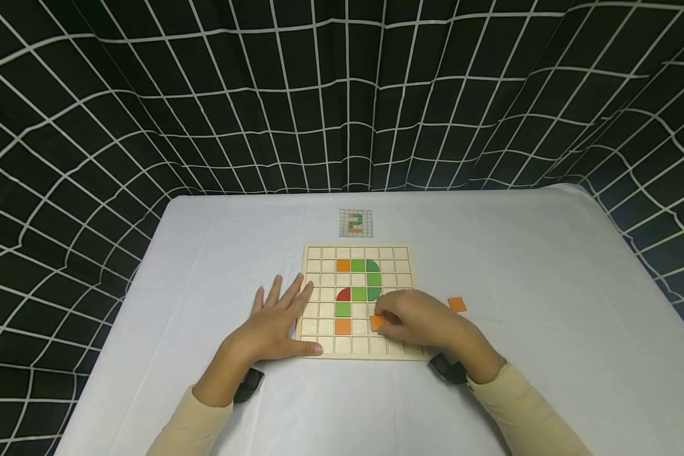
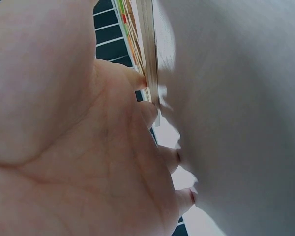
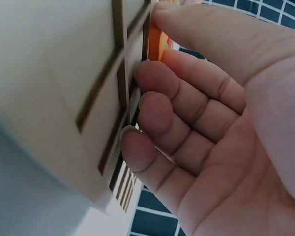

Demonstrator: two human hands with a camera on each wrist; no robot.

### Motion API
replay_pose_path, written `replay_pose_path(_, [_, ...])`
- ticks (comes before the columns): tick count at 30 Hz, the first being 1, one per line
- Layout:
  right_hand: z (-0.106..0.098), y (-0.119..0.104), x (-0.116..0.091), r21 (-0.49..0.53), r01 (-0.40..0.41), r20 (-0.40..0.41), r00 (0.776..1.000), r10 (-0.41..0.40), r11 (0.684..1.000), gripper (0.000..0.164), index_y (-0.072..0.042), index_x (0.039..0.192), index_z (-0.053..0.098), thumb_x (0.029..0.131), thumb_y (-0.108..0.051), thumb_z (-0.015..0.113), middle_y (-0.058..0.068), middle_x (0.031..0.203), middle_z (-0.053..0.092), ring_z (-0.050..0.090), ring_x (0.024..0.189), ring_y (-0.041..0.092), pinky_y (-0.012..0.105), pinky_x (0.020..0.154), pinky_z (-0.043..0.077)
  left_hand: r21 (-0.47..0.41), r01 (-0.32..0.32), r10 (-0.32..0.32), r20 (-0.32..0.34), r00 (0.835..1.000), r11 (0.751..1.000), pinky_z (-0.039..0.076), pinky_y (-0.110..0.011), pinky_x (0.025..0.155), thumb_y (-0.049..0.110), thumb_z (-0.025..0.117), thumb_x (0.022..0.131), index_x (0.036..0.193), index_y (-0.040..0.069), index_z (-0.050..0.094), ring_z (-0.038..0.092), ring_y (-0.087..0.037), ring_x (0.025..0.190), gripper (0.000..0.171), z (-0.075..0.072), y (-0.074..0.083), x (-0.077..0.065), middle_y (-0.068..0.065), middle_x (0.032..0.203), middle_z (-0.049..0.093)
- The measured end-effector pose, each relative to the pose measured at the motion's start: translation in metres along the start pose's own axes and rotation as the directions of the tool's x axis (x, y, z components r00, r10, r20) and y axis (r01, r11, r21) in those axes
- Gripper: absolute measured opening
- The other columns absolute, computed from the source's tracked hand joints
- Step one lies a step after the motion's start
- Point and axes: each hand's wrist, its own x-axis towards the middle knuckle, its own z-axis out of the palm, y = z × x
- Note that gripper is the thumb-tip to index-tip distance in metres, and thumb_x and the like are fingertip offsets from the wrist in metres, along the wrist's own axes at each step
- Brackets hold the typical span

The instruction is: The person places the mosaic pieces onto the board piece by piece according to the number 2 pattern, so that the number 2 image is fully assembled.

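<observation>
A wooden grid board (image 1: 390, 345) lies on the white cloth. Colored tiles sit in its cells: an orange square (image 1: 343, 265) at the upper left, green squares (image 1: 358, 294), dark green rounded corners (image 1: 373, 266), a red quarter-round (image 1: 344, 294) and a lower orange square (image 1: 342, 327). Thumb and index finger of my right hand (image 1: 422, 320) pinch another orange tile (image 1: 378, 323) low over the board; in the right wrist view its edge (image 3: 155, 42) shows between them. Fingers spread, my left hand (image 1: 270, 332) rests along the board's left edge, thumb on the lower rim.
Right of the board, near my right wrist, lies a loose orange tile (image 1: 457, 304). Beyond the board's far edge is a small pattern card (image 1: 356, 223) showing a colored figure on a grid. Black curtains (image 1: 296, 95) with white grid lines surround the table.
</observation>
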Motion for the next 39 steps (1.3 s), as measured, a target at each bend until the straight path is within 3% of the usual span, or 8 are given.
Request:
replay_pose_path(5, [0.004, -0.003, 0.002, -0.023, 0.007, -0.026, 1.0, -0.008, 1.0, 0.01, -0.014, 0.087, 0.067, 0.083, -0.008, 0.074, -0.008, 0.071, 0.052, 0.044, 0.066, 0.006, 0.024, 0.06, 0.04, -0.002, -0.007, 0.007, -0.005, 1.0, 1.0, -0.005, -0.069, 0.111, 0.071, 0.072, 0.076, 0.162, 0.013, 0.018, -0.01, -0.045, 0.149, 0.116, -0.001, 0.0, 0.0, -0.009, 0.168, 0.002])
replay_pose_path(14, [0.005, -0.006, 0.003, -0.045, -0.01, -0.026, 1.0, 0.009, 0.999, 0.009, -0.014, 0.089, 0.07, 0.084, -0.014, 0.078, -0.01, 0.071, 0.052, 0.045, 0.066, 0.006, 0.024, 0.062, 0.041, 0.004, -0.008, 0.008, -0.006, 1.0, 1.0, -0.004, -0.07, 0.111, 0.071, 0.071, 0.077, 0.162, 0.013, 0.018, -0.009, -0.046, 0.149, 0.116, 0.0, -0.001, 0.0, -0.01, 0.168, 0.003])
replay_pose_path(22, [0.012, -0.015, 0.006, -0.055, 0.004, -0.086, 0.996, -0.009, 0.998, 0.008, -0.012, 0.088, 0.072, 0.084, -0.015, 0.078, -0.01, 0.077, 0.058, 0.049, 0.07, 0.008, 0.026, 0.066, 0.046, 0.014, -0.003, 0.003, -0.009, 1.0, 1.0, -0.005, -0.069, 0.112, 0.072, 0.071, 0.076, 0.162, 0.015, 0.016, -0.01, -0.045, 0.149, 0.117, 0.001, -0.001, 0.0, -0.008, 0.168, 0.0])
replay_pose_path(31, [0.014, -0.02, 0.005, -0.008, 0.043, -0.049, 0.998, -0.043, 0.999, 0.023, -0.008, 0.11, 0.073, 0.089, -0.018, 0.074, -0.003, 0.103, 0.07, 0.062, 0.094, 0.01, 0.033, 0.085, 0.052, 0.007, -0.003, 0.003, -0.008, 1.0, 1.0, -0.005, -0.069, 0.112, 0.07, 0.072, 0.076, 0.162, 0.014, 0.016, -0.009, -0.045, 0.149, 0.117, 0.0, 0.001, -0.001, -0.009, 0.167, 0.001])
replay_pose_path(39, [0.015, -0.019, 0.005, 0.02, 0.133, -0.076, 0.988, -0.131, 0.991, 0.008, -0.014, 0.095, 0.08, 0.089, -0.012, 0.077, -0.009, 0.09, 0.065, 0.057, 0.08, 0.003, 0.022, 0.072, 0.051, 0.003, -0.001, 0.001, -0.008, 1.0, 1.0, -0.006, -0.068, 0.112, 0.071, 0.072, 0.076, 0.162, 0.015, 0.016, -0.01, -0.045, 0.149, 0.117, -0.001, 0.001, -0.001, -0.009, 0.167, 0.001])
